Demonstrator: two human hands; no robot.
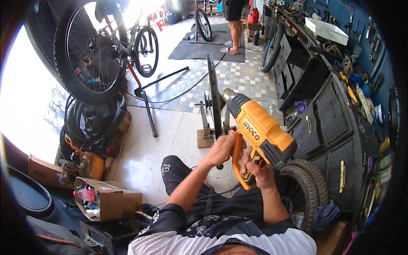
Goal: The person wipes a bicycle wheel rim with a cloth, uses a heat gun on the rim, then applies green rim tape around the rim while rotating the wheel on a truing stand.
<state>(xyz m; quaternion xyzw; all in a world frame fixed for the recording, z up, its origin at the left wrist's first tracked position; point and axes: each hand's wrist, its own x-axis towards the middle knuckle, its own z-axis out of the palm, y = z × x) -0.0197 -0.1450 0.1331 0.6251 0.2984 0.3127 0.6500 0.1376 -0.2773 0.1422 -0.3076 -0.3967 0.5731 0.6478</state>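
Observation:
My right hand (260,171) is wrapped round the handle of a yellow and black heat gun (265,134). The gun's metal nozzle points forward and left, close beside a black bicycle wheel rim (215,97), seen nearly edge-on. That rim stands upright in a metal wheel stand (205,127) on a wooden block (205,140). My left hand (222,149) is closed at the near end of the rim, just left of the gun's yellow handle guard. Its fingertips are partly hidden.
A bicycle (123,46) is held on a repair stand (146,100) at the left. Nearer lie a yellow machine (91,163) and an open cardboard box (121,204). Black drawers (316,123) and knobbly tyres (304,187) line the right. A person (234,29) stands on a mat ahead.

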